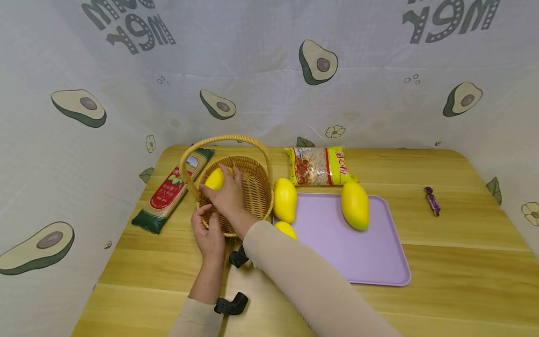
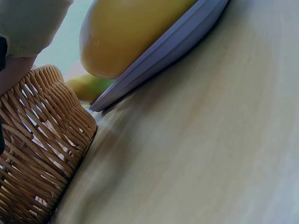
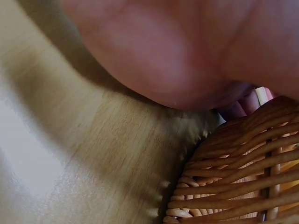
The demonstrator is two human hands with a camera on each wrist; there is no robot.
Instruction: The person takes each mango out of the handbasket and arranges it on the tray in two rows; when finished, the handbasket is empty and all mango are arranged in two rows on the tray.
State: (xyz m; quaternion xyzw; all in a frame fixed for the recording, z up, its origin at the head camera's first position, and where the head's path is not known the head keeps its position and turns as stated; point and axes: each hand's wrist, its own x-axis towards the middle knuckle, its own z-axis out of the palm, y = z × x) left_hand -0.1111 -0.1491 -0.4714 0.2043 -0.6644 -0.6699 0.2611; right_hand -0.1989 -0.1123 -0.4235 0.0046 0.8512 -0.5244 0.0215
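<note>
A wicker basket [image 1: 258, 199] with a tall arched handle stands left of the middle of the table. Inside its left part, my right hand [image 1: 230, 196] grips a yellow mango [image 1: 215, 179] from above, fingers spread over it. My left hand [image 1: 209, 238] holds the front left rim of the basket, thumb and fingers on either side of it. In the left wrist view the woven basket wall [image 2: 51, 135] shows close by. The right wrist view is largely filled by a palm [image 3: 187, 51] beside the weave.
A lilac tray [image 1: 379, 262] lies right of the basket. One mango [image 1: 355, 206] is on it; two more, one upper [image 1: 285, 200] and one lower [image 1: 286, 229], are at its left edge. A pasta bag [image 1: 168, 192], a noodle packet [image 1: 317, 166] and a purple wrapped candy [image 1: 432, 201] lie around.
</note>
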